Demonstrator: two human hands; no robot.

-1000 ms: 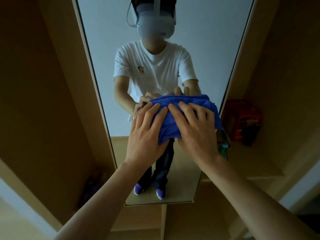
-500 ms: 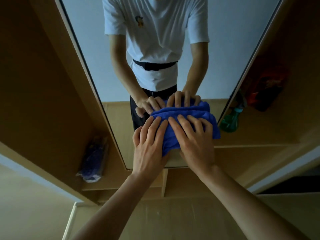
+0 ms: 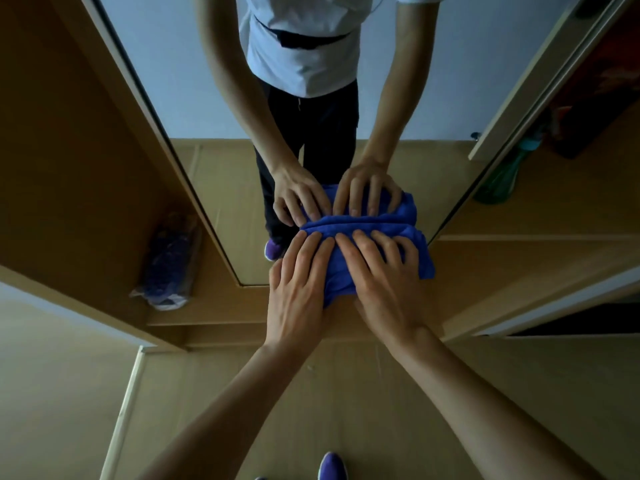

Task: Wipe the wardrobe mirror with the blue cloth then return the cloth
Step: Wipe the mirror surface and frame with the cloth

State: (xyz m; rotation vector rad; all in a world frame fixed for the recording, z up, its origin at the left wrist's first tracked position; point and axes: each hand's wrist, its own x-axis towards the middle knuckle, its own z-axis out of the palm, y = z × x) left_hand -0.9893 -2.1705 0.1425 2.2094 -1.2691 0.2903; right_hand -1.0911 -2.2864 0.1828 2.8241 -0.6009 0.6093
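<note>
Low in the middle of the frame, the blue cloth point(image 3: 419, 251) lies bunched against the wardrobe mirror point(image 3: 207, 81), over the glass's lower right corner, with its bottom fold hanging past the mirror's lower edge. Both hands press it flat. The left grip point(image 3: 298, 285) is spread, fingers straight and close together, laid on the cloth's left half. The right grip point(image 3: 384, 282) is likewise spread, fingers fanned over the right half, and a fold of cloth sticks out beyond its little finger. The two index fingers nearly touch at the cloth's middle.

Just above them the glass shows the same pair of hands on the cloth, with forearms, a white shirt and dark trousers behind.

Left of the mirror, an open compartment of the wardrobe point(image 3: 52, 133) holds a clear plastic bag point(image 3: 166, 258) with something purple inside, lying on the compartment's floor; what it is cannot be made out. Right of the mirror, another compartment holds a green bottle point(image 3: 498, 181) standing upright near the mirror's edge, and a dark red thing point(image 3: 606, 98) behind it at the upper right, too dim to identify.

At the bottom edge of the frame, a purple shoe point(image 3: 332, 465) rests on the tan floor point(image 3: 242, 410).
</note>
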